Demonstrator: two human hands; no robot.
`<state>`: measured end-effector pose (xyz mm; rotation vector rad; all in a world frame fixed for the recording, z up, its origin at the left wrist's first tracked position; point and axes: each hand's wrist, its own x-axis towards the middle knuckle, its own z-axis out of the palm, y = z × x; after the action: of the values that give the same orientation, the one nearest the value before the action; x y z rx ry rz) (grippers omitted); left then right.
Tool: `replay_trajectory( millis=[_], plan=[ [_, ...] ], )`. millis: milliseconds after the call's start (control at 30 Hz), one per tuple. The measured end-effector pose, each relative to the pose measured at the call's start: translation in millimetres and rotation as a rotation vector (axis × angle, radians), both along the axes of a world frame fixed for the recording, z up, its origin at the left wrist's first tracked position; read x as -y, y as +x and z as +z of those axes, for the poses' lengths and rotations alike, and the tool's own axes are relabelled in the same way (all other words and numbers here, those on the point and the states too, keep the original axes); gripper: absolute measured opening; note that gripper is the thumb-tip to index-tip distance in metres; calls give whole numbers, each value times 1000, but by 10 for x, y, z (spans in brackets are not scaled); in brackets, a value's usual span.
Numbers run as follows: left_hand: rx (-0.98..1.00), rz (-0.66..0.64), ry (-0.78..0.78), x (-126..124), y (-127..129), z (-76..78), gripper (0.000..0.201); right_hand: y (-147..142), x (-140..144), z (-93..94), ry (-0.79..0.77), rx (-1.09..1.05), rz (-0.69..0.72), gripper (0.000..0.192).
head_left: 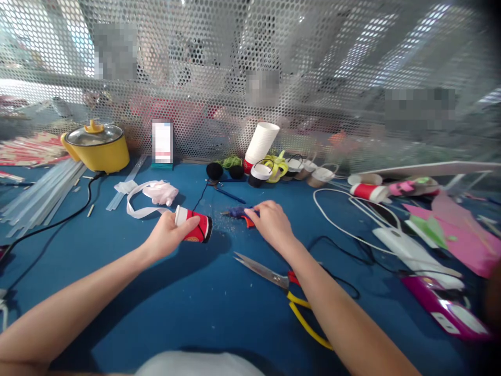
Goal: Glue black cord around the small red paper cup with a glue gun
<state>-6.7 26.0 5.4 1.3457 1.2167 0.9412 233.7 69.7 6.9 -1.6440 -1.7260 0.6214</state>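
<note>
Gripping a red paper cup (pixel 192 227) on its side, the left hand (pixel 166 236) has fingers curled round the white-rimmed end, thumb across the top; cup lies on the blue table (pixel 188 297), dark-edged end pointing right. Right hand (pixel 272 223) just right of the cup, fingers closed over a glue gun (pixel 239 213), purple nozzle end sticking out left toward the cup, orange bit showing under the palm. Cup and glue gun close, not touching.

Scissors (pixel 274 282) with yellow and red handles lie open, near side of the right forearm, blades pointing left. White ribbon (pixel 146 198) loops just far-left of the left hand. Yellow pot (pixel 97 146) with lid sits far left, black cord (pixel 58 222) running from it toward the near left. Clear glue sticks (pixel 43 190) fan out on the left. Stack of white cups (pixel 261 142) leans at the far centre by the mesh screen (pixel 250 62), small cup baskets (pixel 297 169) in a row right of it. Pink paper (pixel 465 235) and white cable (pixel 340 219) on the right.
</note>
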Motion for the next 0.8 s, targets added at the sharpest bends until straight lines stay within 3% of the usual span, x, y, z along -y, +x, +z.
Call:
replay_trajectory(
  millis=[100, 200, 267, 400, 567, 667, 800],
  plan=[
    [-5, -67, 30, 56, 34, -23, 35, -264, 80, 101, -27, -13, 149, 28],
    [-61, -132, 102, 111, 55, -42, 37, -578, 178, 153, -222, -194, 532, 38],
    [-115, -156, 134, 130, 54, -48, 39, -728, 226, 164, -267, -329, 602, 35],
    [-90, -168, 78, 109, 40, -33, 39, -780, 273, 186, -142, -512, 482, 24],
    [112, -39, -185, 47, 47, 45, 35, -641, 319, 284, -129, -591, 368, 22],
    [188, 2, -297, 40, 61, 72, 31, -605, 342, 331, -57, -562, 302, 20],
    [174, -12, -312, 53, 69, 64, 27, -602, 343, 331, 87, -420, 249, 18]
  ],
)
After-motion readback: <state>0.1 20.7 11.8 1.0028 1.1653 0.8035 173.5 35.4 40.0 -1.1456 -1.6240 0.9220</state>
